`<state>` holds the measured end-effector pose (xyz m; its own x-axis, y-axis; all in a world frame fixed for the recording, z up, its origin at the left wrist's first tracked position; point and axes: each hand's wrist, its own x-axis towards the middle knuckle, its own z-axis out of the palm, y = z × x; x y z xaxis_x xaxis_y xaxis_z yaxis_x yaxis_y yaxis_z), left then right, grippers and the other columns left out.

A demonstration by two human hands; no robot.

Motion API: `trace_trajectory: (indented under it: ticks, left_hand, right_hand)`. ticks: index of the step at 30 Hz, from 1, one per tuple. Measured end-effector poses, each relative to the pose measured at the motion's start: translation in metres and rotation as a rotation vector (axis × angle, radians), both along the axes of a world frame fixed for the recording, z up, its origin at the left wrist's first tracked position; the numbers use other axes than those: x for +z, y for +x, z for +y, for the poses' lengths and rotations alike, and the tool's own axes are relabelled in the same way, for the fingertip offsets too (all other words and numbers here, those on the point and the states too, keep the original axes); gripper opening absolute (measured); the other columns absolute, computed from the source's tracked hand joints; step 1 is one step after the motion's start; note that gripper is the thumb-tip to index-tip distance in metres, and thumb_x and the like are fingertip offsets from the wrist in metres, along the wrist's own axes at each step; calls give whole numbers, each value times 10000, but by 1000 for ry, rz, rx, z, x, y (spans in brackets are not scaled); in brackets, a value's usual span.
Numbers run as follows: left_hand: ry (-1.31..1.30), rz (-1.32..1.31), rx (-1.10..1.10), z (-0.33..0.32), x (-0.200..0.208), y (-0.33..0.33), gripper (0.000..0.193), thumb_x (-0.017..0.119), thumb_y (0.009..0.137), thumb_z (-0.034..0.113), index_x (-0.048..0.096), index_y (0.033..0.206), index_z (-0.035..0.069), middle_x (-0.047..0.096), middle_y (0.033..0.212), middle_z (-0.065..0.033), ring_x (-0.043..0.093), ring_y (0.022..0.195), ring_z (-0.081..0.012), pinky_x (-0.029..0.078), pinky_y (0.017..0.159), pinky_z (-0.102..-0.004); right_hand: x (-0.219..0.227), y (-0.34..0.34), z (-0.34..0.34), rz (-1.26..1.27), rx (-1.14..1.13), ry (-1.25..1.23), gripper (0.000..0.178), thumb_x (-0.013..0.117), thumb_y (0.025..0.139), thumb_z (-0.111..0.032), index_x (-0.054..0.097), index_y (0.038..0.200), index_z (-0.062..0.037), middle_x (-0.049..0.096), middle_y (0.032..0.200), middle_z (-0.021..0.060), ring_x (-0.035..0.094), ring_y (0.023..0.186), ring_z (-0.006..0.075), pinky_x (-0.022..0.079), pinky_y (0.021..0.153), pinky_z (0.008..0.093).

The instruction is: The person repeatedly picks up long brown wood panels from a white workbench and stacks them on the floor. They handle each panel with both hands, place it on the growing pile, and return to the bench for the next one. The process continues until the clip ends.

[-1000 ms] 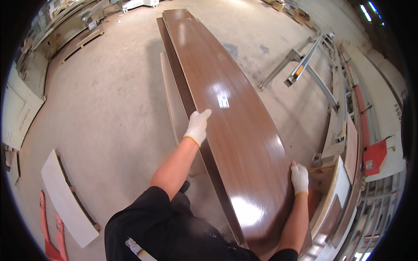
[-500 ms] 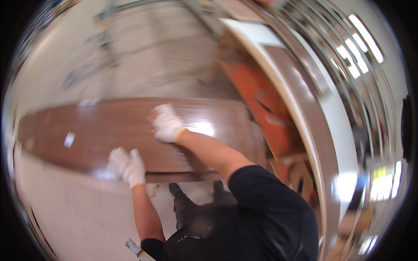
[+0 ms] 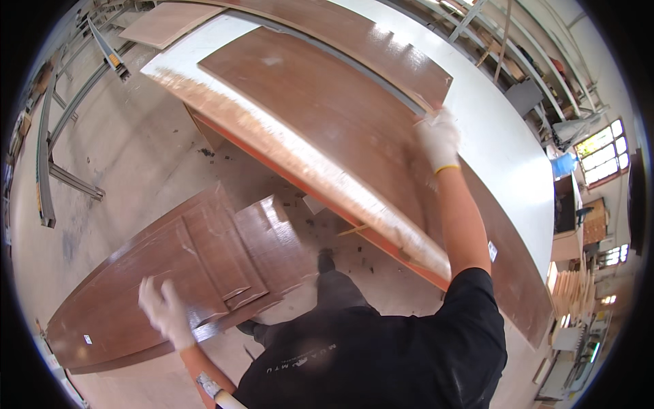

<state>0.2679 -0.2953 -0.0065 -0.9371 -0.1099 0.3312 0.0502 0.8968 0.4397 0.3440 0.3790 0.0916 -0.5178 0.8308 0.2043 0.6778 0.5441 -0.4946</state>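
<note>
White gloves cover both my hands. Over a stack of brown wood-look panels low on my left, my left hand is raised with its fingers apart and nothing in them. My right hand is stretched out over the white-topped worktable, by the end of a long brown panel. Its fingers are smeared by motion, so whether they touch that panel cannot be made out. Nearer to me, another brown panel lies flat on the table.
Worn and ragged, the table's near edge slants across in front of me. Metal frame rails stand on the floor at the far left. Scraps lie under and beside the table. Shelving with stored goods lines the right side.
My view has swung right toward the worktable. The right hand has left the brown panel on the low stack and reached over the table. My left hand has stayed over the stack.
</note>
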Motion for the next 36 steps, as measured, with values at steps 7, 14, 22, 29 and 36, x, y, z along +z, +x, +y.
trace_trajectory:
  ticks: [7, 14, 22, 29, 36]
  left_hand:
    - [419, 241, -925, 312, 86, -77, 369, 752, 849, 46, 721, 1201, -59, 714, 1281, -246, 677, 1247, -394, 515, 1103, -444]
    - [754, -545, -700, 538, 83, -177, 652, 620, 1008, 503, 628, 1388, -26, 682, 1388, -233, 634, 1333, -388, 469, 1148, -445]
    - [1631, -985, -512, 639, 33, -259, 653, 648, 1035, 440, 489, 1471, -19, 529, 1522, -291, 577, 1361, -388, 530, 1070, -474]
    - [1855, -935, -457, 656, 36, -267, 754, 614, 1073, 464, 377, 1633, 19, 422, 1654, -262, 486, 1479, -413, 416, 1226, -496]
    - [2222, -1007, -620, 665, 28, -235, 458, 621, 1067, 274, 597, 1442, 11, 666, 1424, -171, 627, 1322, -335, 487, 1152, -439]
  right_hand:
    - [-87, 32, 275, 679, -71, -975, 642, 649, 1024, -398, 530, 1545, -42, 673, 1408, 144, 672, 1252, 287, 570, 1039, 450]
    - [-78, 118, 291, 685, -156, -828, 608, 615, 1089, -398, 583, 1460, 82, 685, 1392, 163, 657, 1248, 281, 520, 1078, 381]
    - [-64, 230, 285, 562, -286, -770, 514, 610, 1096, -356, 624, 1416, 45, 705, 1345, 144, 679, 1177, 261, 531, 1057, 396]
    - [-83, 397, 325, 664, -379, -773, 301, 611, 1075, -340, 695, 1167, -67, 714, 1060, 12, 669, 953, 170, 561, 855, 338]
    - [-48, 564, 232, 683, -726, -579, 471, 587, 1052, -442, 723, 1221, -23, 714, 1110, 102, 655, 1001, 247, 524, 925, 399]
